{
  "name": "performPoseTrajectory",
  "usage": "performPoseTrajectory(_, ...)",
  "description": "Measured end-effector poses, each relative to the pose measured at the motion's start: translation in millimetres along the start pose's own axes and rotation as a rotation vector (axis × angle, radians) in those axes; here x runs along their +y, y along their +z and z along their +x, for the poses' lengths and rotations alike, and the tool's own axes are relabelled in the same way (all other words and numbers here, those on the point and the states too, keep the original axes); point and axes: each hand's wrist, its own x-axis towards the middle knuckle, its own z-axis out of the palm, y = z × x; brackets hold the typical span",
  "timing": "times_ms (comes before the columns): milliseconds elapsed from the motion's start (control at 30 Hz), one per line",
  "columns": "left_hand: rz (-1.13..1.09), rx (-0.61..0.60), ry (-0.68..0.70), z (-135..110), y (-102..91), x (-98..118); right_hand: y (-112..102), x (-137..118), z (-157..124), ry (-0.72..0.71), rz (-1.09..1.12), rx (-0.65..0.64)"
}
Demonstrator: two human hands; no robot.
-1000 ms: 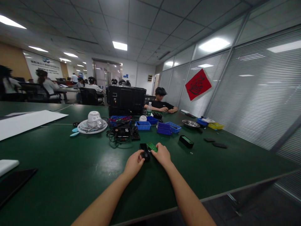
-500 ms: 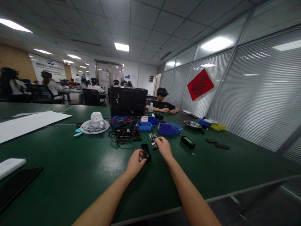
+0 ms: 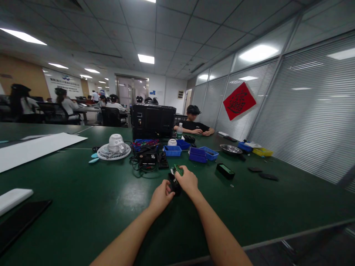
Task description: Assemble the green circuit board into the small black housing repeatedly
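Observation:
My left hand (image 3: 161, 195) is closed on a small black box-like part (image 3: 174, 186) that rests on the green table (image 3: 83, 192). Just right of it, my right hand (image 3: 188, 181) pinches a small green circuit board (image 3: 178, 170) and holds it over the black part. The two hands are close together, nearly touching. What lies under my right palm is hidden.
Behind my hands lie a black device with cables (image 3: 146, 159), a white desk fan (image 3: 114, 147), several blue bins (image 3: 198, 154), a black case (image 3: 153, 121), a metal bowl (image 3: 231, 149) and a black block (image 3: 225, 171). A person sits across the table (image 3: 194, 125). White sheets lie at left (image 3: 33, 147).
My right hand reached out toward the blue bins, then came back with the green board to the black part. My left hand stayed on the black part.

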Motion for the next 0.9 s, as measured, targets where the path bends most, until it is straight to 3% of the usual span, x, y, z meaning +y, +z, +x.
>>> performPoseTrajectory(467, 0.014, -0.037, -0.016, -0.5, -2.6, 2.6, 0.8, -13.7, -10.9, -0.083, -0.171, -0.077)
performPoseTrajectory(900, 0.010, -0.036, 0.002, -0.3, -2.1, 1.8, 8.5, -11.5, -9.9, -0.128, -0.216, -0.063)
